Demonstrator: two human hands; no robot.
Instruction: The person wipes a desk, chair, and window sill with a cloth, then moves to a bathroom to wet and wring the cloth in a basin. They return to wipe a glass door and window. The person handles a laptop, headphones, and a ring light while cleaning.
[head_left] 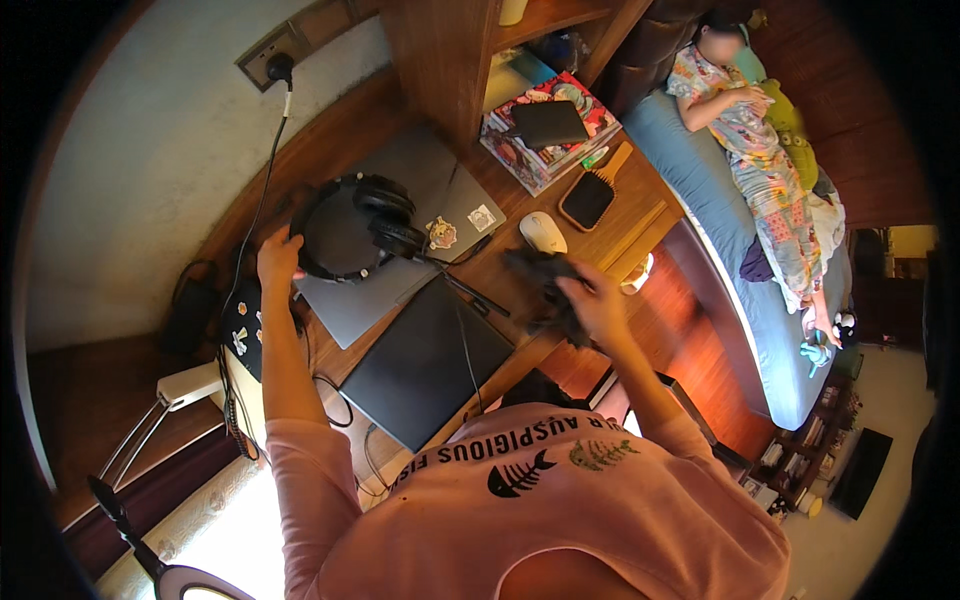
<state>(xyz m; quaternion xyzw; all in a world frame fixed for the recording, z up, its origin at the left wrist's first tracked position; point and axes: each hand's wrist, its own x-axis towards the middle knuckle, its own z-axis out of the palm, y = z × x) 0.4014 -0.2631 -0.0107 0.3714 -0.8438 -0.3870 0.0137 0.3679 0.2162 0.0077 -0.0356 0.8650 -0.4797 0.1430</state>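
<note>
My left hand (277, 258) grips the band of black over-ear headphones (358, 228), which rest on a closed grey laptop (400, 225) with stickers. My right hand (592, 298) presses a dark crumpled cloth (540, 280) against the wooden desk (640, 215) near its front edge. A black tablet (425, 362) with a cable lies between my arms. A black pen (470, 292) lies at the tablet's upper corner. A white mouse (543, 232) sits just beyond the cloth.
A black-padded hairbrush (592, 195) and a stack of books with a black case (548, 125) on top lie further back. A wall socket (272, 62) feeds a black cable. A person lies on a blue bed (740, 290) at right. A white lamp arm (185, 385) stands at left.
</note>
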